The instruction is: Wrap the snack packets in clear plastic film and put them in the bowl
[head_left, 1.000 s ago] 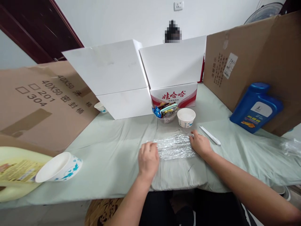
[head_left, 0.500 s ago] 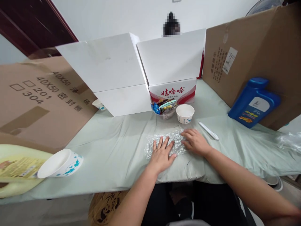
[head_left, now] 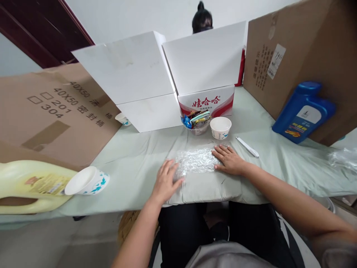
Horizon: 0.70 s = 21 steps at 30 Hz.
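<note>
One sheet of clear crinkled plastic [head_left: 198, 160] is laid flat near the centre of the frame. Its right end is covered by the right hand [head_left: 228, 160], palm down with fingers slightly spread. The left hand [head_left: 166, 182] is held open at the sheet's left edge, thumb set apart; whether it is pressed down cannot be told.

Three paper bowls [head_left: 220, 130] are counted: one above the sheet, one at lower left, one farther back at left of centre. One clear dish [head_left: 200, 130] is filled with wrapped snacks [head_left: 196, 119]. One slim white tool [head_left: 247, 147], one blue bottle [head_left: 306, 117] and one yellow jug [head_left: 30, 190] are also seen.

The surface [head_left: 134, 160] is covered with pale green, wrinkled cloth. It is backed by a white wall [head_left: 125, 15], with a dark red door [head_left: 36, 22] at upper left.

The sides are closed off by two brown boxes [head_left: 50, 119], one left and one right. The upper middle is blocked by two white boxes [head_left: 125, 70], by which another person [head_left: 202, 18] is mostly hidden. The far bowl is partly covered by the left white box. Crumpled plastic [head_left: 344, 159] is seen at the right edge.
</note>
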Available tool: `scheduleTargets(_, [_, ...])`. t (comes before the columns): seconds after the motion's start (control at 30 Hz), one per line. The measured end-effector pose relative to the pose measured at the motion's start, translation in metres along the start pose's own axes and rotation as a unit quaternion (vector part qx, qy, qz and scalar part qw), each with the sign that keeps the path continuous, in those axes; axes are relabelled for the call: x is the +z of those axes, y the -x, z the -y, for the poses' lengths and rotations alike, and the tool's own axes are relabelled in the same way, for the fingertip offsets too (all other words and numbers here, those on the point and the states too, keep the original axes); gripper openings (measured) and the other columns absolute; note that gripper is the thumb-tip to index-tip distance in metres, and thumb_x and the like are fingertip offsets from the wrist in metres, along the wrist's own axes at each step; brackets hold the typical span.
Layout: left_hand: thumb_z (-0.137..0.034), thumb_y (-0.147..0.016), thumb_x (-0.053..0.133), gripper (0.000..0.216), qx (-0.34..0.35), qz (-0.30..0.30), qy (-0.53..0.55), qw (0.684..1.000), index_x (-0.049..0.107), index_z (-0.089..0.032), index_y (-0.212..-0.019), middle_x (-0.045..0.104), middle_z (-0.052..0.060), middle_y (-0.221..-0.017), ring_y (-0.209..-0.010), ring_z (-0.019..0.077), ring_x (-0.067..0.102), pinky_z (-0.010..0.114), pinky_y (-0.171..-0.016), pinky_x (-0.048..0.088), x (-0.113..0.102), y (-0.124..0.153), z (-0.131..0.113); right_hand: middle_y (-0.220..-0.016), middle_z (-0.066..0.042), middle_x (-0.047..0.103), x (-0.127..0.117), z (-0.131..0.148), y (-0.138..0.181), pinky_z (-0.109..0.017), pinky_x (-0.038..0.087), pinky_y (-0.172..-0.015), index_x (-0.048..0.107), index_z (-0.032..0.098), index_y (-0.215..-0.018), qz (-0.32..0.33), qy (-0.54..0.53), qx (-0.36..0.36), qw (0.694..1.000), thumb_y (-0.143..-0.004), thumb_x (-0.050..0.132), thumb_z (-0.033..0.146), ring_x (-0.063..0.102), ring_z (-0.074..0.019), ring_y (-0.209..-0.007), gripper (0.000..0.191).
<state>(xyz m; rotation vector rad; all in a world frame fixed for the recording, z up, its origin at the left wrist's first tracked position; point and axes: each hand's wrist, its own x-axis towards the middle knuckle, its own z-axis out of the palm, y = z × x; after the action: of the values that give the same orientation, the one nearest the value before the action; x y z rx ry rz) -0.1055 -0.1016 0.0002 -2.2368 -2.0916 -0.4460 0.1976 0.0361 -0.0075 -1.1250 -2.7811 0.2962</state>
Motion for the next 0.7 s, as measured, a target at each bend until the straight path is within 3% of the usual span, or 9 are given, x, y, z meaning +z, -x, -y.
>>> scheduleTargets(0.1, [-0.026, -0.088, 0.054, 0.027, 0.121, 0.014, 0.072, 0.990, 0.065, -0.021, -0.112, 0.063, 0.010, -0.123, -0.125, 0.0266, 0.053, 0.044, -0.107, 0.044, 0.001, 0.008, -0.014, -0.156, -0.015, 0.031, -0.009, 0.004, 0.014, -0.058, 0.015, -0.116, 0.043, 0.017, -0.146, -0.025, -0.008, -0.038, 0.999, -0.087, 0.053, 0.061, 0.017, -0.0356, -0.146, 0.074])
scheduleTargets(0.2, [-0.021, -0.090, 0.049, 0.030, 0.118, -0.015, 0.082, 0.989, 0.063, -0.020, -0.116, 0.065, 0.011, -0.117, -0.114, 0.0238, 0.060, 0.040, -0.101, 0.050, 0.006, 0.013, -0.016, -0.147, -0.015, 0.046, -0.012, 0.005, 0.042, -0.053, 0.026, -0.114, 0.053, 0.017, -0.138, -0.027, -0.046, -0.091, 0.994, -0.086, 0.059, 0.057, 0.032, -0.0330, -0.141, 0.066])
scheduleTargets(0.3, [-0.023, -0.091, 0.049, 0.032, 0.110, -0.045, 0.062, 0.991, 0.062, -0.020, -0.120, 0.064, 0.011, -0.121, -0.112, 0.0242, 0.061, 0.039, -0.098, 0.051, 0.009, 0.013, -0.014, -0.141, -0.012, 0.053, -0.009, 0.005, 0.075, -0.048, 0.036, -0.110, 0.056, 0.019, -0.134, -0.030, -0.069, -0.085, 0.994, -0.091, 0.056, 0.044, 0.043, -0.0293, -0.134, 0.050])
scheduleTargets(0.43, [-0.018, -0.091, 0.046, 0.024, 0.137, -0.034, 0.036, 0.989, 0.069, -0.021, -0.095, 0.071, 0.007, -0.098, -0.097, 0.0227, 0.065, 0.039, -0.088, 0.054, 0.008, 0.009, -0.019, -0.133, -0.011, 0.059, -0.002, 0.009, 0.107, -0.045, 0.041, -0.106, 0.058, 0.019, -0.130, -0.065, -0.073, -0.067, 0.993, -0.093, 0.056, 0.041, 0.051, -0.0267, -0.126, 0.043])
scheduleTargets(0.57, [-0.013, -0.089, 0.044, 0.022, 0.182, -0.046, 0.078, 0.979, 0.065, -0.020, -0.088, 0.070, 0.006, -0.102, -0.111, 0.0231, 0.061, 0.040, -0.097, 0.049, 0.004, 0.011, -0.027, -0.128, -0.013, 0.061, 0.002, 0.015, 0.129, -0.047, 0.044, -0.101, 0.057, 0.018, -0.129, -0.099, -0.072, -0.078, 0.989, -0.087, 0.064, 0.044, 0.054, -0.0280, -0.120, 0.049])
scheduleTargets(0.7, [-0.015, -0.092, 0.042, 0.018, 0.190, -0.053, 0.142, 0.970, 0.060, -0.019, -0.092, 0.069, 0.005, -0.093, -0.100, 0.0205, 0.064, 0.037, -0.090, 0.052, 0.002, 0.018, -0.028, -0.112, -0.010, 0.068, -0.001, 0.021, 0.140, -0.044, 0.048, -0.093, 0.064, 0.020, -0.108, -0.129, -0.092, -0.088, 0.983, -0.095, 0.052, 0.026, 0.060, -0.0242, -0.108, 0.019])
